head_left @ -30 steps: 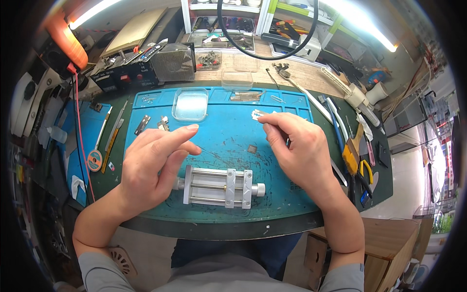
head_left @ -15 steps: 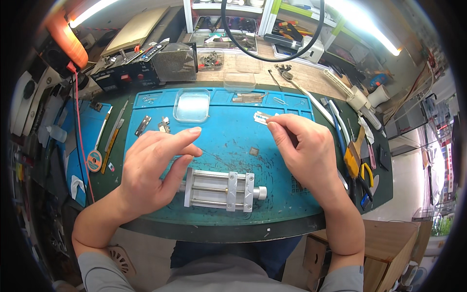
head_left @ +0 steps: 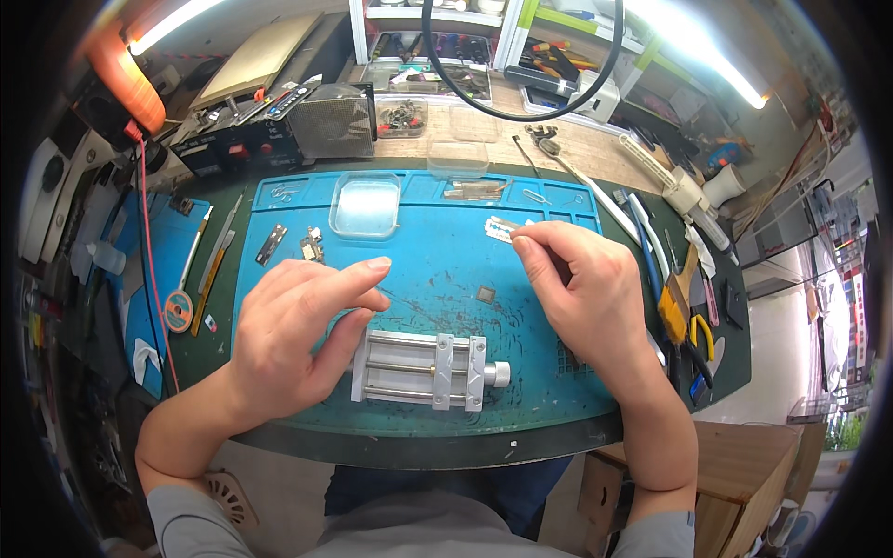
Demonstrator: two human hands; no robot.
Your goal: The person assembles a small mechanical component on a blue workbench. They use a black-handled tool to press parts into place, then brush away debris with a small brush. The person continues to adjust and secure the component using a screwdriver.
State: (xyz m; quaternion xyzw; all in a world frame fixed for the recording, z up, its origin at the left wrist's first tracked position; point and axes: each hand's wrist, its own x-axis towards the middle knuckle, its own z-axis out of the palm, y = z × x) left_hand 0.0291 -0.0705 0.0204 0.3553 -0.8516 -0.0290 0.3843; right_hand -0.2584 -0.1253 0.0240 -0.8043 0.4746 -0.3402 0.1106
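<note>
My right hand [head_left: 591,279] pinches a thin silver double-edged razor blade [head_left: 500,227] between thumb and index finger, over the right side of the blue mat [head_left: 428,260]. My left hand [head_left: 293,325] hovers at the left with its fingers apart and nothing visible in them. Its thumb overlaps the left end of a small metal vise [head_left: 423,370], which lies with its round knob to the right. Between my hands a small square chip [head_left: 486,294] rests on the mat. Two small board pieces, one dark and long [head_left: 272,245] and one metallic [head_left: 313,247], lie beyond my left hand.
A clear square dish [head_left: 366,206] stands at the mat's back edge, beside tray slots with tweezer-like metal pieces [head_left: 474,190]. Brushes [head_left: 677,302] and yellow-handled pliers [head_left: 699,335] lie at the right. Knives [head_left: 216,274] and a spool [head_left: 179,310] lie left. A black cable loop [head_left: 521,113] hangs overhead.
My left hand has come slightly nearer to me, its index finger lower over the mat. My right hand keeps its pinch on the razor blade, almost still.
</note>
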